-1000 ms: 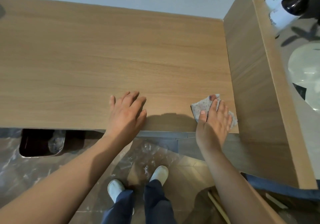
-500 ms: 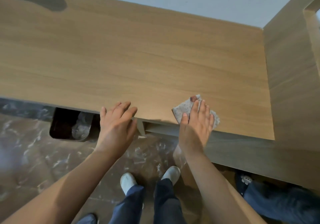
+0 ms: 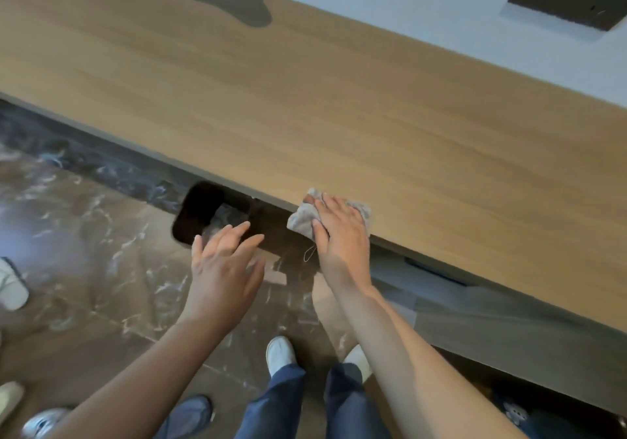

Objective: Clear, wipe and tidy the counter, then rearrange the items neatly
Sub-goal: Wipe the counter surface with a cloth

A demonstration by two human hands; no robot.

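Cloth at the edge: I see the right hand (image 3: 342, 231) flat on a cloth (image 3: 300, 218) at the surface's (image 3: 339, 116) front edge.
Its fingers (image 3: 334, 205) lie straight and press down. The palm hides much of the cloth, and one corner overhangs the edge. The left hand (image 3: 220, 269) hovers over the floor (image 3: 84, 252), fingers spread, holding nothing. The surface partly covers a dark bin (image 3: 193, 214) whose contents I can't make out.
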